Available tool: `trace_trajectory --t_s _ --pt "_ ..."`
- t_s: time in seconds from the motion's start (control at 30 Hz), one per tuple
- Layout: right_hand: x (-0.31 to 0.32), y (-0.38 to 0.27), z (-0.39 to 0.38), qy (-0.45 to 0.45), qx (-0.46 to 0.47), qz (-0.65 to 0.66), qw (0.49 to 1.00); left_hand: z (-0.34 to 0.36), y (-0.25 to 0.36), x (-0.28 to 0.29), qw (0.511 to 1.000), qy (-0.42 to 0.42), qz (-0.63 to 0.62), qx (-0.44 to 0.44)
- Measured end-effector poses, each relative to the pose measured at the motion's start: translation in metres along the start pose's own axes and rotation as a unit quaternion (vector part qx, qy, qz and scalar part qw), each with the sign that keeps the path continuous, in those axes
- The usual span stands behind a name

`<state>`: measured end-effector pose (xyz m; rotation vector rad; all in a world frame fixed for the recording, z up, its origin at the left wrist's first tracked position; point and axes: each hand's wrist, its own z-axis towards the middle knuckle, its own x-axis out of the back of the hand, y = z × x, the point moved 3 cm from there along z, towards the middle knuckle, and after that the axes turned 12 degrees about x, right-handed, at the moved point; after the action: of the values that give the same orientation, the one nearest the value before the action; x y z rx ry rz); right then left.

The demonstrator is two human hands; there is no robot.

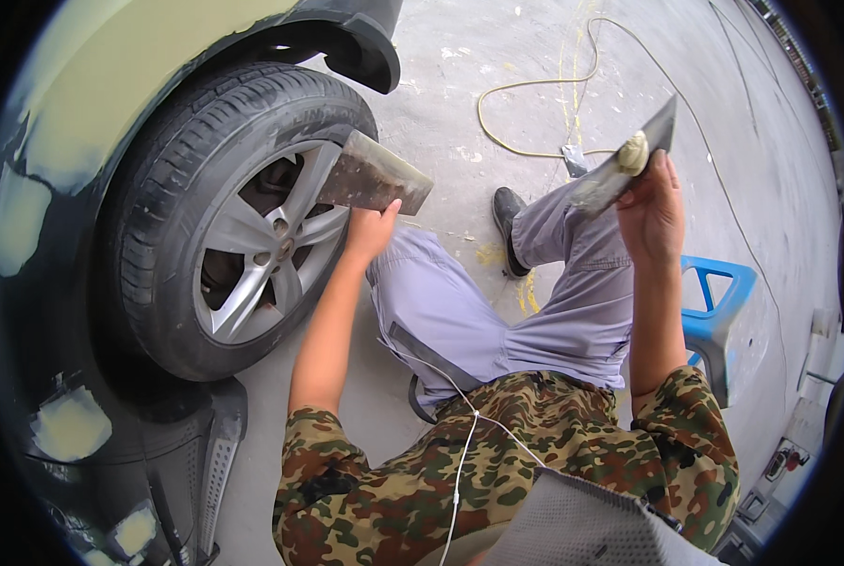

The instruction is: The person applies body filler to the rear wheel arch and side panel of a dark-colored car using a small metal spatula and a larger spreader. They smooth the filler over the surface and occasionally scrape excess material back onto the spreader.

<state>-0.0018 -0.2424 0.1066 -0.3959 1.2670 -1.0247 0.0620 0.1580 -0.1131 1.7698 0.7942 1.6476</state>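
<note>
My left hand (pixel 373 231) is closed on a wide, flat putty spreader (pixel 376 177) with a stained face, held up in front of the car wheel's rim. Off to the right, my right hand (pixel 653 217) grips a second flat blade, a putty board (pixel 599 185), tilted upward. A lump of pale yellow putty (pixel 633 154) sits on this board, close to my fingertips. The two tools are well apart. On the left, the dark car body carries a broad pale yellow filler area (pixel 125 80) above the wheel arch and smaller patches (pixel 73 424) lower down.
The car wheel (pixel 242 226) stands close on my left. Behind my right forearm is a blue plastic stool (pixel 724 292). A yellowish hose (pixel 483 113) loops over the grey floor (pixel 459 57). My legs are spread in front of me.
</note>
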Motion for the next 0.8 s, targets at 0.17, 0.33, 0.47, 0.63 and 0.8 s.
trace_trajectory --t_s 0.17,0.33,0.47,0.63,0.8 --pt "0.071 -0.051 0.001 0.07 0.061 -0.037 0.995 0.057 -0.077 -0.062 0.954 -0.12 -0.193 0.195" --pt "0.129 -0.076 0.009 0.132 0.103 -0.09 0.982 0.078 -0.139 -0.096 0.91 -0.142 -0.278 0.273" --pt "0.171 -0.096 0.015 0.192 0.096 -0.152 0.965 0.084 -0.182 -0.13 0.889 -0.176 -0.245 0.345" --pt "0.198 -0.085 0.024 0.24 0.075 -0.201 0.947 0.076 -0.218 -0.131 0.884 -0.168 -0.282 0.332" --pt "0.244 -0.045 0.054 0.247 0.035 -0.195 0.948 0.053 -0.229 -0.112 0.85 -0.242 -0.142 0.446"
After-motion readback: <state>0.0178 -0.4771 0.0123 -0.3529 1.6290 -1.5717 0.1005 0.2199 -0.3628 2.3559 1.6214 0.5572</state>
